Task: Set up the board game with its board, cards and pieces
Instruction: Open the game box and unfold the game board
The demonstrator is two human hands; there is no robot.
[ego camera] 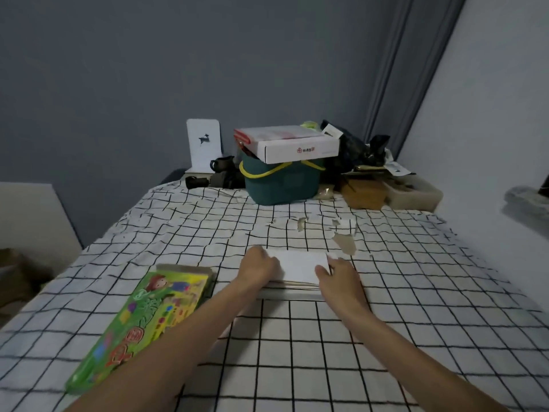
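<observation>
A: Where is the folded white board (300, 266)?
B: On the checked cloth (297, 337) — the left hand (258, 267) and right hand (338, 278) each grasp one side edge. The green game box (148, 316) lies just left of it — open cloth before it, teal basket (282, 185) well behind.

One wide-angle view only, worn on the person's head, facing forward and down along the checked desk (297, 337) toward the grey back wall (148, 69). It sits close: both forearms enter from the bottom edge, and the left grip (258, 267) and right grip (338, 275), holding the white folded board (300, 264), fall at mid-frame. The desk's far end lies well off
</observation>
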